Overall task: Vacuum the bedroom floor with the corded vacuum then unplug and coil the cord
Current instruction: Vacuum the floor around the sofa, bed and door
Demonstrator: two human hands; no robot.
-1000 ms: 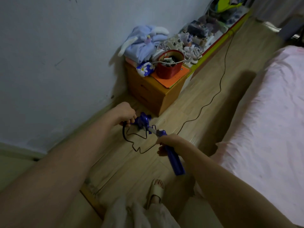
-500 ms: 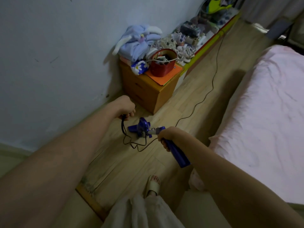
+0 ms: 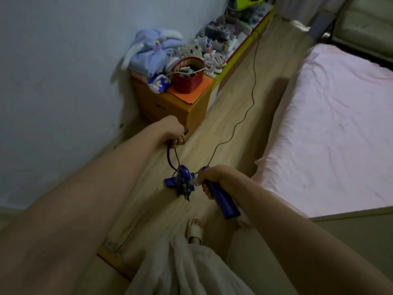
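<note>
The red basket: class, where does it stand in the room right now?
In the head view, the red basket stands upper centre on the wooden bedside cabinet, against the wall, beside a blue flowered pouch.

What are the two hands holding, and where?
Right hand grips the blue vacuum by its handle; left hand holds a loop of the black cord.

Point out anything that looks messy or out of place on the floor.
The black cord trails loose along the wooden floor between the bed and the nightstand, only partly gathered in the left hand. Nothing looks spilled or damaged.
</note>
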